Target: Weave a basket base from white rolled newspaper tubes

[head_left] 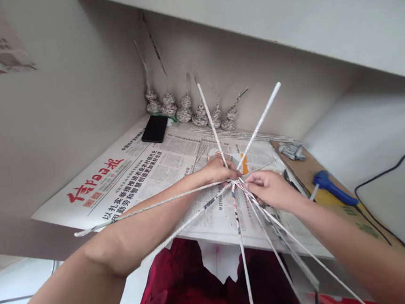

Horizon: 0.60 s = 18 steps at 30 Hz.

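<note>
Several long thin rolled-paper sticks fan out from one crossing point in front of me, held above the newspaper. Two of them point away from me, among them a white stick; the others reach back toward my body and sides. My left hand is closed around the crossing from the left, its fingertips at the centre. On the right side of the crossing, my right hand pinches at the sticks with thumb and forefinger. The exact strands between the fingers are partly hidden.
Several woven gourd-shaped pieces stand along the back wall, near a black phone. Loose paper sticks lie behind. At right, a blue glue gun with a cord rests on cardboard, by a crumpled grey lump. A shelf overhangs.
</note>
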Motion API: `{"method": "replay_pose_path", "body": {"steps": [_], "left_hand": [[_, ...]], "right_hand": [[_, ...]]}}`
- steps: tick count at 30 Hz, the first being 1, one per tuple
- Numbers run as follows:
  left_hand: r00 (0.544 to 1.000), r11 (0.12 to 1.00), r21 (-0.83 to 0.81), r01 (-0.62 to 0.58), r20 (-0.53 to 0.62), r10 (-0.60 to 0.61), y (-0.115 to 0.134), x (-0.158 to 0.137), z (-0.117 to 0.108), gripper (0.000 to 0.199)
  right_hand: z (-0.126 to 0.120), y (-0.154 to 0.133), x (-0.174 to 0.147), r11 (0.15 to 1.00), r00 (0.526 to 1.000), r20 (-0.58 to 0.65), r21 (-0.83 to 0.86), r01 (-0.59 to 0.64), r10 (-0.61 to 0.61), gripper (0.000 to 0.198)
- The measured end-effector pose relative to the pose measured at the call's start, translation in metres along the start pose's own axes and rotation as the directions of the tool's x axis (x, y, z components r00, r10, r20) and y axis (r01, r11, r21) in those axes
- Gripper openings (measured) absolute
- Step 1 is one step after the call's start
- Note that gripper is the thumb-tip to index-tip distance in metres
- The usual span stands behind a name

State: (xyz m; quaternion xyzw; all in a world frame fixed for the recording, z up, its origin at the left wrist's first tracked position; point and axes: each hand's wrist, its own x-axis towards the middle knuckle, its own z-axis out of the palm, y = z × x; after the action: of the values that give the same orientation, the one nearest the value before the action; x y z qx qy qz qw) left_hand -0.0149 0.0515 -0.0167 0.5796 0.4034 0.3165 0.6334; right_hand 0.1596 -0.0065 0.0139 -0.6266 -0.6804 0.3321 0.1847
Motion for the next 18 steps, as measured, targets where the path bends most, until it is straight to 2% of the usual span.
{"method": "replay_pose_path", "body": {"steps": [3,6,12,18], "left_hand": [[1.0,1.0,0.018,0.006,0.013,-0.006,0.001,-0.001,0.0,0.011],[0.999,1.0,0.028,0.011,0.047,-0.012,0.003,-0.003,0.001,0.011],[0.998,0.998,0.046,-0.041,0.039,0.039,-0.002,0.0,0.001,0.012],[0.997,0.998,-0.067,-0.011,0.078,0.016,-0.006,0.002,0.0,0.015]], "right_hand": [[-0.007,-0.006,0.001,0.947,0.964,0.151,0.205,-0.249,0.22,0.011],[-0.016,-0.008,-0.001,0.899,0.914,0.291,0.254,-0.357,0.281,0.013],[-0.018,0.001,-0.004,0.872,0.89,0.377,0.306,-0.381,0.256,0.029],[-0.001,0.01,-0.012,0.882,0.937,0.252,0.346,-0.319,0.24,0.034]]}}
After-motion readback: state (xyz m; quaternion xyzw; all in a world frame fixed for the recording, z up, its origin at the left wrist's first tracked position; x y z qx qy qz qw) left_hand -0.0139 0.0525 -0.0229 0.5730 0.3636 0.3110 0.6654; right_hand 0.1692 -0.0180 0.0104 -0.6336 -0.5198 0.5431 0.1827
